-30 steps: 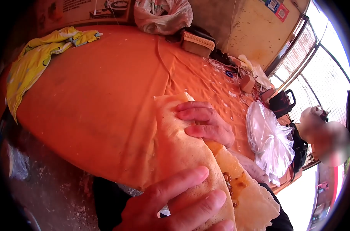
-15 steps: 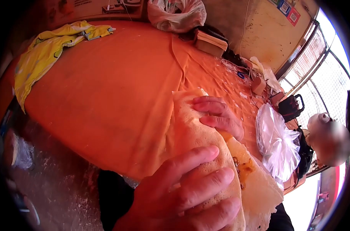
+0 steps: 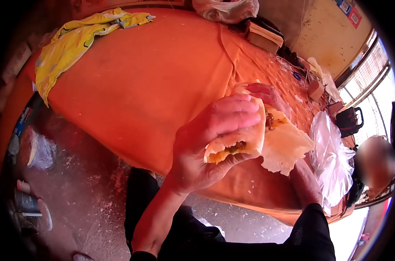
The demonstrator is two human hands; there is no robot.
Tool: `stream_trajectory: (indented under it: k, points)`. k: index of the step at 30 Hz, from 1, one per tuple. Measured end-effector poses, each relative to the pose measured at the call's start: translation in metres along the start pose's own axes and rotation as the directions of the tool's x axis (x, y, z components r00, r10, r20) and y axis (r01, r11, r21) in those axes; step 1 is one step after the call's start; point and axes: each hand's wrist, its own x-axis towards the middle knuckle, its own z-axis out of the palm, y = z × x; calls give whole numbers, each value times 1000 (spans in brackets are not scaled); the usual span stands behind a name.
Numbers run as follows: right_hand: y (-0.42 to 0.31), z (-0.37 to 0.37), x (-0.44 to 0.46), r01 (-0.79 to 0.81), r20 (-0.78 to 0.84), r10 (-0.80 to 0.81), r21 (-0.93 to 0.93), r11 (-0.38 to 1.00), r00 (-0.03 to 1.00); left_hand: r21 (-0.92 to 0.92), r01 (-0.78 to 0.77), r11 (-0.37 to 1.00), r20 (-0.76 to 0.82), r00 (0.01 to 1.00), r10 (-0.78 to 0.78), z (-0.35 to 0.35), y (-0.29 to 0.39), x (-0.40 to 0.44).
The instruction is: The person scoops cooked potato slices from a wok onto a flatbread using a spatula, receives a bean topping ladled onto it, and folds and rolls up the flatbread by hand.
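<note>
The fingers of the left hand (image 3: 201, 135) lie side by side across the top of a folded flatbread (image 3: 241, 136), its thumb reaching beneath, so the near part of the bread is pinched between them. The fingertips reach the bread's right side. Just below those fingers, toward the wearer, the near end is ragged and shows orange, green and brown filling (image 3: 228, 153).

At the far end, the right hand (image 3: 271, 96) curls its fingers over the bread, holding it there; its thumb is hidden. From the fold's right side, between the two hands, a thin crisp sheet (image 3: 288, 147) with a broken edge juts out, spotted with brown sauce near the fold. The right forearm (image 3: 305, 185) passes below this sheet.

Beneath the hands spreads a table with an orange cover (image 3: 154, 87); the bread is above its near side. Just right of the sheet lies a clear plastic bag (image 3: 332, 161), with a black case (image 3: 349, 122) beyond it. Farther off stand a box of papers (image 3: 265, 37) and a whitish bag (image 3: 225, 11). A yellow cloth (image 3: 71, 48) drapes over the table's left edge.
</note>
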Motion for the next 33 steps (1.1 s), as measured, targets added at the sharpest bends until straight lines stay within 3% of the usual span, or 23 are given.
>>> stream_trajectory:
  k: [3,9,13,19,22,25,29,31,32,33]
  points:
    - [0,4,-2,-27,0,27,2,1000,1000,-129,196,972,-97,973,-209,4,5,-5]
    - [5,1,-3,-64,-1,64,29,998,998,-225,260,939,-108,951,-289,4,5,-7]
    - [-27,2,10,-257,49,259,-51,965,965,-276,295,915,-120,934,-337,2,3,-9]
    - [-25,2,14,-206,24,210,-118,971,977,-271,378,885,-128,897,-423,-5,2,-11]
    - [-25,3,13,-193,4,195,-146,970,981,-178,411,894,-64,902,-427,-12,-2,-15]
    - [-32,4,17,-137,18,145,-214,967,989,-380,381,843,-56,900,-431,-13,-5,-20]
    - [-47,9,22,-62,29,75,-308,949,997,-562,491,666,-81,769,-634,-16,-2,-21]
    - [-50,10,24,-6,38,20,-353,936,999,-596,491,635,-83,749,-657,-18,-3,-24]
    - [-51,10,25,24,45,-8,-376,926,999,-614,489,620,-84,740,-667,-19,-5,-26]
    - [-53,10,27,34,50,-16,-385,922,999,-678,423,601,-34,799,-600,-19,-8,-28]
